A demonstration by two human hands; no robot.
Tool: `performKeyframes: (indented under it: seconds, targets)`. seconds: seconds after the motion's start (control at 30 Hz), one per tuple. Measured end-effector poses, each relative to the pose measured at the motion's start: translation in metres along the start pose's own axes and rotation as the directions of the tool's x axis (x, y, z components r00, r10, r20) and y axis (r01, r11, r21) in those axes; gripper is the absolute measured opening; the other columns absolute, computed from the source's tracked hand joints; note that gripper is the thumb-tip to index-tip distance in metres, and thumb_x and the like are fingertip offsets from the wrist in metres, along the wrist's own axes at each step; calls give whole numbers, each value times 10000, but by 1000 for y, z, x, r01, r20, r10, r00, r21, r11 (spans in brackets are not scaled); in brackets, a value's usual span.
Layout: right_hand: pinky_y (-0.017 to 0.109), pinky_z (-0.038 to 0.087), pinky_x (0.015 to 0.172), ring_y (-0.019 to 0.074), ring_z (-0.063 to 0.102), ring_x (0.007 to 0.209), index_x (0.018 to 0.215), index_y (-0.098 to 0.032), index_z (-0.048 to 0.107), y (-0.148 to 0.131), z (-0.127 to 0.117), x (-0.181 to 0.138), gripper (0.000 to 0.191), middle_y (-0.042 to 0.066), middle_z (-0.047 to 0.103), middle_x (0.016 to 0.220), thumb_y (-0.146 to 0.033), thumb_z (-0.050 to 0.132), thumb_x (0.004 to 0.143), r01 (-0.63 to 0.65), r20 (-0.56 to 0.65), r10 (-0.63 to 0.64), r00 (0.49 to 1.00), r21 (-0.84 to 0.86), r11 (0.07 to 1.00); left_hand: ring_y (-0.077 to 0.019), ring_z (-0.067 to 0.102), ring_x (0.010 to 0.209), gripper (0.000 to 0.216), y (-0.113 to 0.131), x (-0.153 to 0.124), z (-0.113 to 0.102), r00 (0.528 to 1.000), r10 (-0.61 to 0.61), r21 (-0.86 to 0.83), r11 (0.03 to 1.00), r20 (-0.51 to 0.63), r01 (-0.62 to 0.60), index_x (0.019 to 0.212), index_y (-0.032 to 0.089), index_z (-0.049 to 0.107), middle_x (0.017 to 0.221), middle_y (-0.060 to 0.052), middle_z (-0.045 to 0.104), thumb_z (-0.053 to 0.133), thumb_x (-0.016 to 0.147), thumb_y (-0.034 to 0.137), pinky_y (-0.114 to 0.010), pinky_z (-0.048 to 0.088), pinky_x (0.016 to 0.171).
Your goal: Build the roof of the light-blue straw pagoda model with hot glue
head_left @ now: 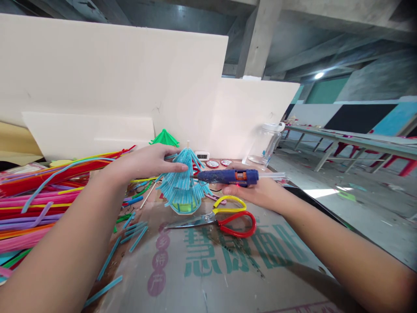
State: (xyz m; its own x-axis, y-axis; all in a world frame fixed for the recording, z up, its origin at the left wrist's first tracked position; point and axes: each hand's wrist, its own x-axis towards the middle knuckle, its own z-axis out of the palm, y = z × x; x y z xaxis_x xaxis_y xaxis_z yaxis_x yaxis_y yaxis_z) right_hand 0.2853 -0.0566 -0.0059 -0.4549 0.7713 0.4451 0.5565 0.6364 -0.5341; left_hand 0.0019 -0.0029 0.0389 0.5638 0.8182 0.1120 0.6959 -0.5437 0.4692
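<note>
My left hand (148, 161) grips the upper part of a small tiered model (183, 184) made of light-blue pipe-cleaner pieces, which stands on the cardboard-covered table (208, 269). My right hand (250, 191) is closed around a blue hot glue gun (228, 176). The gun lies level with its nozzle touching the right side of the model. A clear glue stick pokes out of the back of the gun.
Red-and-yellow-handled scissors (224, 217) lie just in front of the model. A heap of coloured pipe cleaners (39, 195) fills the left side, with cut blue pieces (133, 232) scattered nearby. A green paper umbrella (164, 138), a clear jar (265, 143) and white boards (130, 87) stand behind.
</note>
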Motion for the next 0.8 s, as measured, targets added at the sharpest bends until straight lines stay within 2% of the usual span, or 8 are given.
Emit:
performKeyframes:
  seconds: [0.2,0.3,0.4,0.5,0.63,0.8]
  targets:
    - [304,523,698,195,646,817,1091,-225,537,-3,2,1,417,42,664,1014,-430,708,770,-43,-11,43,999,49,998,-234,642,916,509,2,0,0,1000,-1,16,1000,-2,1,1086,267,663,1057,20,710,566,754,641,-268,453,725]
    - [315,530,740,199,650,860,1078,-228,527,-3,4,1,415,43,653,1041,-420,714,762,-60,-21,62,998,87,994,-238,639,922,518,3,0,0,1000,-5,17,1000,-2,5,1081,253,660,1061,10,709,561,753,642,-270,453,726]
    - [326,528,788,207,646,919,1068,-235,534,-2,6,2,406,43,653,1060,-388,730,748,-22,-43,26,999,106,994,-241,641,909,512,3,-1,0,1000,-9,26,1000,-2,9,1061,254,664,1043,10,713,553,756,650,-275,451,713]
    - [324,532,769,202,650,902,1075,-243,543,-1,6,2,396,43,659,1087,-379,726,751,-35,-43,40,998,102,994,-244,639,914,502,2,-1,0,1000,-2,33,999,-10,3,1068,263,665,1053,12,712,559,757,643,-278,453,717]
    - [314,532,722,199,655,850,1048,-229,571,0,6,1,372,34,679,1003,-397,720,751,-75,-29,77,997,68,995,-240,637,902,489,2,-1,0,1000,1,38,999,-6,0,1075,272,671,1057,17,715,564,757,628,-281,459,720]
    - [334,529,795,213,651,922,1078,-234,575,2,7,1,417,40,678,1039,-402,741,733,-52,-57,55,997,52,997,-238,633,896,511,3,-1,0,1000,4,24,1000,5,-4,1075,275,673,1037,27,714,556,750,651,-277,456,717]
